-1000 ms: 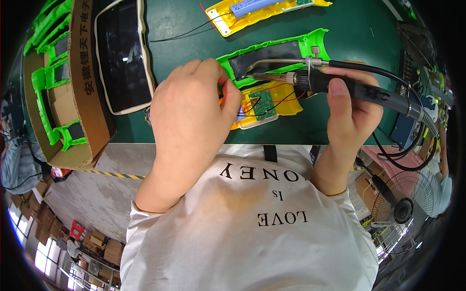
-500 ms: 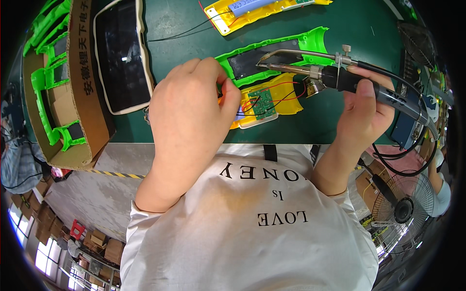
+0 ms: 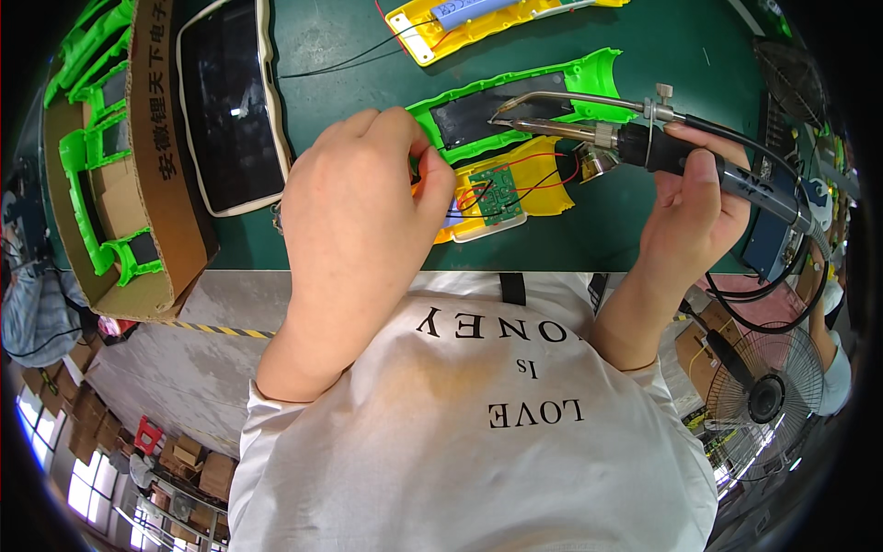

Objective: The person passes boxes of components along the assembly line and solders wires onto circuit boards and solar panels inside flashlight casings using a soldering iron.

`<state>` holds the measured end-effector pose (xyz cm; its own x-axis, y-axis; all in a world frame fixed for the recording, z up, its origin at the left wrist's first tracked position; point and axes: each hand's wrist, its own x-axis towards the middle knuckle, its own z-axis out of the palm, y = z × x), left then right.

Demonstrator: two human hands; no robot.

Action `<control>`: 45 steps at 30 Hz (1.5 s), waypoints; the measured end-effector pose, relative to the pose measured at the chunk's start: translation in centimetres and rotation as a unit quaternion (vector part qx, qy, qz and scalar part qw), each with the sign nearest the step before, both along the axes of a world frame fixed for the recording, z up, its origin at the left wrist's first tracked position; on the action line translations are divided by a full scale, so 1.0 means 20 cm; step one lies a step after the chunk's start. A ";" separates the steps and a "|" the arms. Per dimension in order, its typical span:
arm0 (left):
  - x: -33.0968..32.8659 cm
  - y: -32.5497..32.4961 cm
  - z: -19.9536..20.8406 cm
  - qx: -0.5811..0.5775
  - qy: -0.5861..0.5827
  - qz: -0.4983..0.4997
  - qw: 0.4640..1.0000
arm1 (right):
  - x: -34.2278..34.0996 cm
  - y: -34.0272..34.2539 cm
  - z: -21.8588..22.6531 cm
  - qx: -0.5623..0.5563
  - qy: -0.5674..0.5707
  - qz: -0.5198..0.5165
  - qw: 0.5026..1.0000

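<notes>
Gripping the black-handled soldering iron [image 3: 676, 152] in your right hand [image 3: 699, 198], you have the thumb and fingers clamped around its handle, with the iron pointing left. A thin curved metal tube [image 3: 570, 96] runs alongside it, and both tips end above the dark inlay of the green casing [image 3: 598, 83]; you cannot tell from this view whether they touch it. Your left hand [image 3: 363, 189] bends over the left end of the nearer yellow casing [image 3: 550, 184], its fingers curled in toward the thumb; the fingertips are hidden, so whether they pinch anything cannot be told. That yellow casing lies just beside the green one, on your side of it, with a green circuit board [image 3: 497, 195] and red and black wires showing inside. Farther off on the green table [image 3: 349, 92] lies another yellow casing [image 3: 533, 11] bearing a blue cylinder [image 3: 469, 9]. To your left, a dark-screened device [image 3: 230, 101] lies beside a cardboard box [image 3: 170, 202] holding green casings [image 3: 78, 184].
</notes>
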<state>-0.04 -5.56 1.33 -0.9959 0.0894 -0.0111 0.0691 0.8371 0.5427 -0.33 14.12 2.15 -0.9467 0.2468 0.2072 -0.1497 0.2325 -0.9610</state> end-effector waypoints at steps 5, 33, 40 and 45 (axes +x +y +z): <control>0.00 0.00 -0.01 0.009 0.005 -0.005 1.000 | -0.02 0.00 0.00 -0.001 0.007 -0.021 1.000; -0.02 0.14 0.03 0.047 0.083 -0.117 0.989 | -0.17 0.02 -0.12 -0.331 -0.096 0.033 0.938; -0.02 0.15 0.00 0.052 0.066 -0.082 0.993 | -0.16 0.02 -0.13 -0.379 -0.080 0.011 0.922; 0.00 0.14 -0.03 0.043 0.093 -0.079 0.992 | -0.13 0.02 -0.10 -0.356 -0.026 -0.002 0.934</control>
<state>-0.09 -2.70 0.72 -0.9536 0.2375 0.1850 0.3010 0.7587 0.5777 -2.96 14.59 0.06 -0.9496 0.3082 -0.0567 -0.0992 -0.4673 -0.8785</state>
